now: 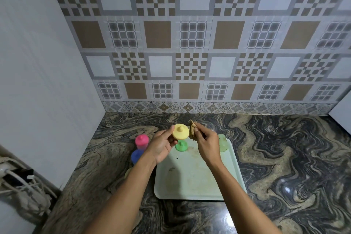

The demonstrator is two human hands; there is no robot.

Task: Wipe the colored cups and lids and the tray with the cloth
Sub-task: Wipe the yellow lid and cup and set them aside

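Note:
My left hand [161,143] holds a round yellow lid [180,131] with a knob, raised above the far end of the pale green tray [191,182]. My right hand [206,141] pinches a small bunched tan cloth [192,129] right beside the lid's right edge. A green lid [181,146] lies on the tray under my hands. At the tray's far right corner stands a pale green cup [222,143]. Left of the tray stand a cup with a pink lid [141,141] and a cup with a blue lid [137,156]. A yellowish cup [128,173] is mostly hidden behind my left forearm.
The tray carries brown smudges and specks and sits on a dark marbled counter [284,157]. A tiled wall [190,43] runs behind, and a white wall closes the left side. Cables and a plug [19,176] hang at the counter's left edge.

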